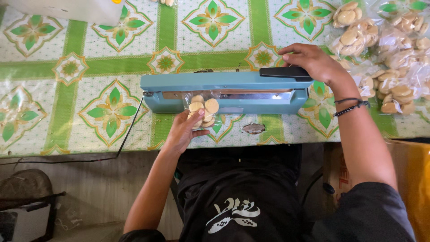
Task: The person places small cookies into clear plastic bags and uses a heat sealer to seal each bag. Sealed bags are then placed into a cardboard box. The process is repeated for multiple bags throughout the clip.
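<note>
A blue heat sealer (224, 85) lies across the table with its arm lowered. My right hand (313, 60) presses on the sealer's black handle (284, 72) at its right end. My left hand (183, 130) holds a small clear bag of round pale cookies (202, 110), whose open top is tucked into the sealer's jaw near the left end.
A pile of clear bags of cookies (385, 45) fills the table's right side. The table wears a green floral cloth (89, 67) with a torn spot (253, 128). A black cord (127, 134) runs off the sealer's left end. A cardboard box (412, 179) stands at lower right.
</note>
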